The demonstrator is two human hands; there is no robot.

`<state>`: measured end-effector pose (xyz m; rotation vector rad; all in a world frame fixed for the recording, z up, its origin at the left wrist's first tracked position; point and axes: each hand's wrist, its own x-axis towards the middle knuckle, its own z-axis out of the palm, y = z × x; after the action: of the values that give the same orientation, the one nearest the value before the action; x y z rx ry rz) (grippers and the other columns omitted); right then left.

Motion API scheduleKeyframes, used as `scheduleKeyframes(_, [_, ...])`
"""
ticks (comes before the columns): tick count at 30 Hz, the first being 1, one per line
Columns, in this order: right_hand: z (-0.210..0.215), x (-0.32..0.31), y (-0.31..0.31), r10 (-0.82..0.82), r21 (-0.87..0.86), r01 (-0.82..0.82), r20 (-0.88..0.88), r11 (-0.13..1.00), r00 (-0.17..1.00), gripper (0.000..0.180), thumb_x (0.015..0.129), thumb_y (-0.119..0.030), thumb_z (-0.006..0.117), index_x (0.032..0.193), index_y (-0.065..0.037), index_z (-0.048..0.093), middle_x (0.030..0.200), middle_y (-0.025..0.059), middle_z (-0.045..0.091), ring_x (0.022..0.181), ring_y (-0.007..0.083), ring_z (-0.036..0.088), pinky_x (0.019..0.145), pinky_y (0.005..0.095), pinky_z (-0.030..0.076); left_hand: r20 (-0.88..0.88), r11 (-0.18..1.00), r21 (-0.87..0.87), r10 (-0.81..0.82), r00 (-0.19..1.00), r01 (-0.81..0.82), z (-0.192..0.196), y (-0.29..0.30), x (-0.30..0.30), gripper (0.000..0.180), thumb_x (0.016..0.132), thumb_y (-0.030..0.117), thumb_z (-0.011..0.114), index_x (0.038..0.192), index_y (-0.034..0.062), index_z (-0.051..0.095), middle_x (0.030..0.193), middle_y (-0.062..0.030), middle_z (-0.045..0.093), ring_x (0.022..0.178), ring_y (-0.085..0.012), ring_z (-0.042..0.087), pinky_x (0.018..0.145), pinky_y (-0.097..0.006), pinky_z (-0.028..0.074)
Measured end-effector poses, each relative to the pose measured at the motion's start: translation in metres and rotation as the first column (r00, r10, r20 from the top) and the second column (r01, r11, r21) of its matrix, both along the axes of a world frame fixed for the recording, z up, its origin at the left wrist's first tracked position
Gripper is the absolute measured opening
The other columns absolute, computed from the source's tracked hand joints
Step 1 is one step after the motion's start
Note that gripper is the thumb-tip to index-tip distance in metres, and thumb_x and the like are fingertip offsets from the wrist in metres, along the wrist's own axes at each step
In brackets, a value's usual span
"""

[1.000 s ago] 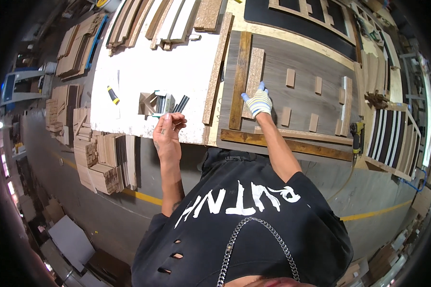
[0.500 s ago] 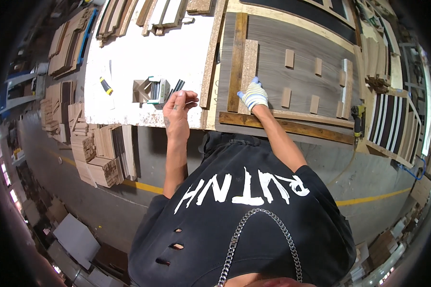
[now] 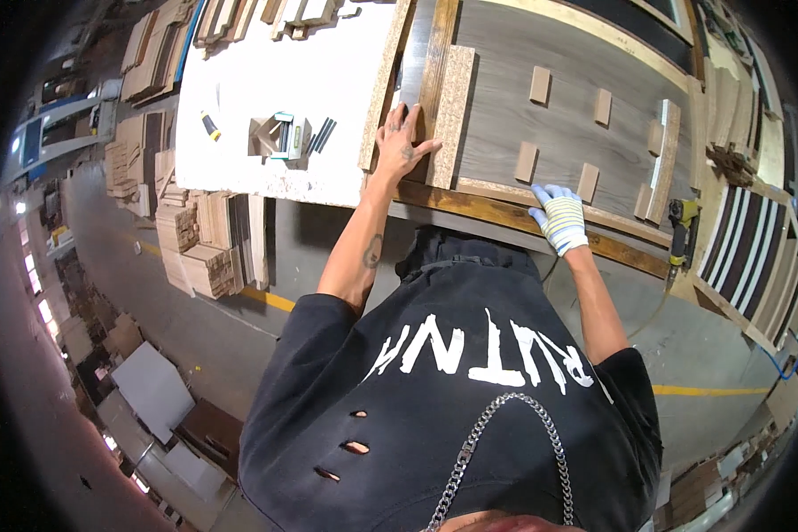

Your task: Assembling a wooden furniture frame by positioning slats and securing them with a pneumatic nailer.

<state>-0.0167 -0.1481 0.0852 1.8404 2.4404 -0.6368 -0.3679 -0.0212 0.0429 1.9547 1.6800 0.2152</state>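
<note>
My left hand (image 3: pixel 403 149), bare, lies with fingers spread over the brown wooden strip (image 3: pixel 434 71) along the left side of a grey wood-grain panel (image 3: pixel 496 106). Its thumb points toward the upright chipboard strip (image 3: pixel 455 120). A striped knit glove covers my right hand (image 3: pixel 562 220), which rests fingers out at the panel's front edge. Under and beside it run a thin chipboard strip (image 3: pixel 496 193) and the front brown strip (image 3: pixel 479 210). Several small wood blocks (image 3: pixel 540 86) sit on the panel. I see nothing held in either hand.
On the white tabletop (image 3: pixel 239 84) left are an open box (image 3: pixel 284 137), dark thin strips (image 3: pixel 323 135) and a yellow-black knife (image 3: pixel 210 126). A nail gun (image 3: pixel 681 226) hangs at the bench's right front corner. Timber stacks (image 3: pixel 208 248) stand on the floor left.
My left hand has moved right, from beside the box onto the left brown strip, and its fingers have spread. My right hand has left the upright chipboard strip and shifted right along the front edge.
</note>
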Motion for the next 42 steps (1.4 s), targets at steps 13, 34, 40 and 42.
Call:
scheduleKeyframes(13, [-0.010,-0.009,0.003,0.077,-0.011,-0.077,-0.024,0.997,0.997,0.042,0.087,-0.031,0.067,0.125,-0.013,0.063,0.099,0.0101,0.060,0.095,0.0295,0.055,0.082,0.0437,0.045,-0.043,0.995,-0.010,0.102,0.994,-0.102,-0.001,-0.006,0.006,0.100,0.078,0.070,0.066,0.155,0.0182,0.029,0.162,-0.0143,0.020,0.148,-0.0356,0.019,0.117,-0.059,0.016])
scheduleKeyframes(34, [-0.004,-0.013,0.005,0.134,0.032,-0.133,-0.038,0.991,0.990,0.038,0.087,-0.025,0.067,0.120,-0.007,0.063,0.098,0.0126,0.061,0.094,0.0302,0.057,0.082,0.0421,0.048,-0.125,0.964,0.201,-0.148,0.981,0.171,-0.016,0.009,0.034,0.066,0.096,0.064,0.042,0.152,0.0313,0.034,0.163,-0.0078,0.020,0.150,-0.0331,0.015,0.117,-0.063,0.007])
scheduleKeyframes(40, [0.003,-0.014,0.014,0.197,0.013,-0.196,-0.040,0.980,0.980,0.037,0.087,-0.026,0.066,0.117,-0.004,0.063,0.097,0.0138,0.060,0.093,0.0311,0.056,0.083,0.0426,0.048,-0.101,0.974,0.195,-0.095,0.990,0.114,-0.016,0.007,0.036,0.066,0.094,0.065,0.044,0.152,0.0338,0.035,0.164,-0.0083,0.019,0.150,-0.0341,0.015,0.116,-0.065,0.007])
scheduleKeyframes(42, [0.001,-0.013,0.015,0.208,-0.009,-0.208,-0.041,0.978,0.977,0.037,0.087,-0.025,0.066,0.117,-0.003,0.063,0.098,0.0147,0.060,0.094,0.0316,0.056,0.083,0.0428,0.048,-0.106,0.971,0.212,-0.091,0.990,0.112,-0.019,0.009,0.034,0.066,0.094,0.065,0.044,0.152,0.0352,0.035,0.164,-0.0078,0.018,0.150,-0.0336,0.015,0.116,-0.066,0.007])
